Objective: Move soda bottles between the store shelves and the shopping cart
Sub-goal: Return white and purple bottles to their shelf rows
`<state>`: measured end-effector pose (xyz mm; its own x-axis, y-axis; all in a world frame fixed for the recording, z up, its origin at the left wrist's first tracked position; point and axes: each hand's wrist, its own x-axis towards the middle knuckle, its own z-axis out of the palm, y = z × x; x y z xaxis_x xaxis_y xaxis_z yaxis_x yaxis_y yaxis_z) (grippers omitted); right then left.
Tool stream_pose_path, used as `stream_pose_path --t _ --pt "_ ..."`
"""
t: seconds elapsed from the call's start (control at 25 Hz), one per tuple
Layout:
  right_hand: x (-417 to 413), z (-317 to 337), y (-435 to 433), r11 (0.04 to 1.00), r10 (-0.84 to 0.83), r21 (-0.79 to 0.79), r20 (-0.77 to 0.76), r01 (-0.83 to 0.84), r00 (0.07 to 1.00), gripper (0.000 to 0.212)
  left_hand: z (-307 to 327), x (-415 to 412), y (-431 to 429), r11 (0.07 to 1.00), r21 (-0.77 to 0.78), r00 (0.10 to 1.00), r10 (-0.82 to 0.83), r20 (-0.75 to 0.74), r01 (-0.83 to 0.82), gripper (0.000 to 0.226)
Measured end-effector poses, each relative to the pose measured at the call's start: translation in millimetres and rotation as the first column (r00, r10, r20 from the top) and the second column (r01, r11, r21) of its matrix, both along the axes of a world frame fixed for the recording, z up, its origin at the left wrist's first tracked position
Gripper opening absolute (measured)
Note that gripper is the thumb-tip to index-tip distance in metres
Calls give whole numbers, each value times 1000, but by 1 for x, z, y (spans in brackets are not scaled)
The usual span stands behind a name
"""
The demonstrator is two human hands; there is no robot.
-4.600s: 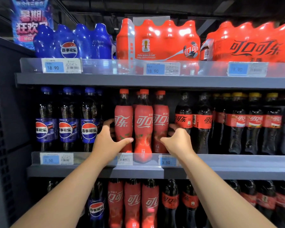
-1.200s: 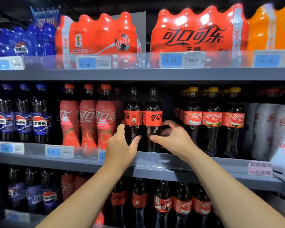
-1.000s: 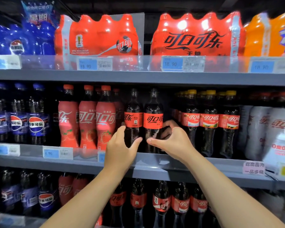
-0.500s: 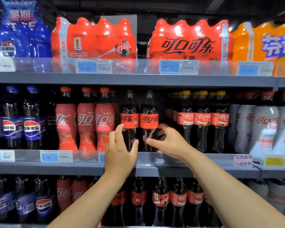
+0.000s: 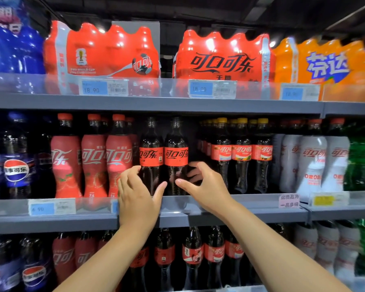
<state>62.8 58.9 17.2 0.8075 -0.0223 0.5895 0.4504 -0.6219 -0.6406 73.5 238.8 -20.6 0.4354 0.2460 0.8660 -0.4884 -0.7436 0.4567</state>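
Left hand (image 5: 138,199): fingers spread and loosely curved, set against the left flank of the left cola bottle (image 5: 151,142), thumb reaching across low in front. No closed grip visible.
Right hand (image 5: 209,187): cupped round the right cola bottle (image 5: 176,144), thumb in front, fingers tucked behind its right side. Cannot tell whether it is actually clamped.

Both bottles stand upright, touching each other, at frame centre on the middle shelf (image 5: 251,213), behind the clear front rail (image 5: 251,202). Between them the hands bracket the pair low down, below the red labels.

Neighbours: pink-sleeved bottles (image 5: 94,163) just beside on the left; yellow-capped bottles (image 5: 241,157) to the right, across a dark gap. Red multipacks (image 5: 219,57) across the upper frame. Cart not in view.

Risks, as judged:
- Holds sit low, and the bottles are tall and full. A pull outward may tip the tops back or sideways.
- Bottle bases must clear the rail. Dragging forward without lifting would catch them.
- Left fingers are wedged next to the pink row, so a sweep could knock the nearest one.
- Smooth bottle walls could slip in a loose cupped hold.
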Motion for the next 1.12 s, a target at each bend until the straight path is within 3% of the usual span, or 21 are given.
stream_pose_path --t 0.08,0.16,0.24,0.32,0.44,0.6,0.76,0.92,1.12 --pt "-14 -4 -11 998 -45 48 165 37 985 46 -1 -7 -6 998 64 980 4 199 -17 54" --pt "-31 -5 -38 988 -150 97 357 123 922 30 0 -15 -19 981 177 924 -136 357 76 39" --pt "-44 -3 -76 958 -288 130 404 257 868 29 8 -20 -42 929 297 875 -323 362 220 34" --pt "-52 0 -116 922 -387 113 298 370 873 41 20 -22 -72 888 324 869 -417 265 327 36" --pt "-48 4 -160 892 -451 40 94 450 887 65 39 -15 -111 886 220 905 -424 27 409 52" --pt "-25 10 -193 888 -460 -54 -145 457 876 66 55 10 -146 923 162 917 -301 -261 349 74" --pt "0 14 -203 901 -432 -58 -188 429 882 74 55 35 -157 957 112 872 -190 -452 266 86" --pt "19 12 -207 919 -391 -44 -224 392 893 90 47 50 -157 958 106 848 -180 -498 266 87" --pt "28 10 -209 921 -385 -34 -227 387 895 73 43 62 -157 958 31 823 -229 -520 286 75"
